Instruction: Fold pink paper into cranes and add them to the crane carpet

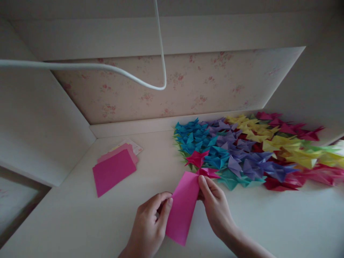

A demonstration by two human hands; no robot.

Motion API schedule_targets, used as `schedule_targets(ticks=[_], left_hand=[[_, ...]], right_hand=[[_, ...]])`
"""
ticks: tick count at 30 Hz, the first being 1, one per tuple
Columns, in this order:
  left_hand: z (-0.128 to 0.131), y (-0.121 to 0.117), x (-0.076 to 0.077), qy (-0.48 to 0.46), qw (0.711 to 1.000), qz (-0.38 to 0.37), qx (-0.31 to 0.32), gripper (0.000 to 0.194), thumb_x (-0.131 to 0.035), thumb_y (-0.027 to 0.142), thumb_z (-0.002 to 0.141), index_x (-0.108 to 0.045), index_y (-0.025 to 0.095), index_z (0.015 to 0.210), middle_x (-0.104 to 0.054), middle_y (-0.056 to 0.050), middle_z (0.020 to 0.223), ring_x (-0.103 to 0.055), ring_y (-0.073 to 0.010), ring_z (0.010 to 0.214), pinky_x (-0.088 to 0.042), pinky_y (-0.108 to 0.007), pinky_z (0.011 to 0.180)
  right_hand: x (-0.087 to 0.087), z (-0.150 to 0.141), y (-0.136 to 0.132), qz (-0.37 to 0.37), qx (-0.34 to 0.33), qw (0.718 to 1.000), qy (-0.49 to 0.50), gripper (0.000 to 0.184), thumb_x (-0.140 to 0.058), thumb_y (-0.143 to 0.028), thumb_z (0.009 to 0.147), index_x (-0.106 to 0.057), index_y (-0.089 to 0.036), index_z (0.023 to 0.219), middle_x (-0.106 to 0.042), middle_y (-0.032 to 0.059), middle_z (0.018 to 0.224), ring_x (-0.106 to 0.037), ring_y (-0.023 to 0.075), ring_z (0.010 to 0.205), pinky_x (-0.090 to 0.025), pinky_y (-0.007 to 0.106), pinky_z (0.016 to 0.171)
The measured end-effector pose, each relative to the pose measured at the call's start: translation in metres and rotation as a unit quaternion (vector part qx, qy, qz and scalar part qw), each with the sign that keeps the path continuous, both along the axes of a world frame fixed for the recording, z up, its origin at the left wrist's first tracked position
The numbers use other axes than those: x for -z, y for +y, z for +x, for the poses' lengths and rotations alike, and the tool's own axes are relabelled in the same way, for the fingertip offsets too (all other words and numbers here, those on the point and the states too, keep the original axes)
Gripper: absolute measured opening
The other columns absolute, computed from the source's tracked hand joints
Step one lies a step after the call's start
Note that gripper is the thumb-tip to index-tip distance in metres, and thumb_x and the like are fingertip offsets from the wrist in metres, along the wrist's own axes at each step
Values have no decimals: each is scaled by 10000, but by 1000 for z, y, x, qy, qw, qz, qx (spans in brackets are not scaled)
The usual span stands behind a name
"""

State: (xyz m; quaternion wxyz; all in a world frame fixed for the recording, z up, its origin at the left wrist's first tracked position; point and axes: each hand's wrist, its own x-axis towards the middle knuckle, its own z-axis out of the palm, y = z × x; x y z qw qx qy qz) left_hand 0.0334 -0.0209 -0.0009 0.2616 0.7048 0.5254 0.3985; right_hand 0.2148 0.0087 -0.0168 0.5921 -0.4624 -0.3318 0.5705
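In the head view, we have a pink sheet (182,211) up between both hands, in front of us and over the white desk (80,222). Our left hand (150,218) pinches its left edge between thumb and curled forefinger. Our right hand (216,206) pinches the top right corner, thumb on the near face and the fingertips partly hidden behind. The sheet is long, narrow and tilted; we cannot tell whether it is one layer or folded double.

Just beyond the right hand lie two magenta shapes, one (197,158) at the near left of the pile and another (211,173) close by the sheet's top. Behind and to the right spread many folded shapes: blue (192,138), purple (251,165), yellow (303,154), teal (232,179) and red (282,182). Over on the left, well apart, a fanned stack has a magenta sheet (114,172) on top and paler pink ones (131,154) under it. A white cable (120,71) crosses above the desk.

We judge the paper easy to spoil. Pulling the hands against each other could crease it askew or tear the pinched corner. Since we hold it off the desk, any fold pressed in the air could drift off line. With the right hand so near the pile, a careless knuckle could nudge or flatten the closest shapes.
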Motion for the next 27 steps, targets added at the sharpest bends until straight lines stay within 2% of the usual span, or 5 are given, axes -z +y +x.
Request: schedule_targets(ticks=[7,12,18,24,27], left_hand=[[0,0,-5,-21,999,-18,-20,203,-524,323,940,-692,209,935,-744,-21,768,-690,-147,632,-525,-172,560],[1,-1,-7,-22,999,-14,-20,197,-535,325,935,-695,211,924,-737,-12,747,-682,-143,624,-518,-177,583],[0,0,-5,-29,999,-31,-34,217,-528,344,937,-695,205,932,-742,-25,769,-687,-152,633,-520,-183,567],[0,0,-7,-30,998,-27,-39,237,-519,357,939,-697,202,923,-741,-33,777,-693,-158,653,-529,-193,597],[0,-1,-7,-34,998,-34,-45,244,-523,367,934,-698,198,928,-735,-31,752,-684,-158,625,-521,-189,557]], right_hand=[[0,-4,-4,4,-69,998,-14,420,-643,-564,837,-612,-151,769,-576,1,673,-505,133,606,-450,247,586],[2,-4,-5,15,-62,997,-51,455,-625,-575,845,-523,-162,684,-471,-27,628,-416,114,579,-401,232,547],[2,-3,-7,17,-108,992,-58,427,-583,-559,884,-571,-150,760,-539,5,689,-473,138,634,-426,262,617],[1,-4,-8,25,-108,989,-99,462,-573,-580,878,-543,-157,695,-486,-14,631,-432,128,598,-390,252,575],[-2,-4,-9,25,-142,985,-96,458,-561,-580,884,-551,-155,714,-508,-2,663,-450,135,624,-410,256,599]])
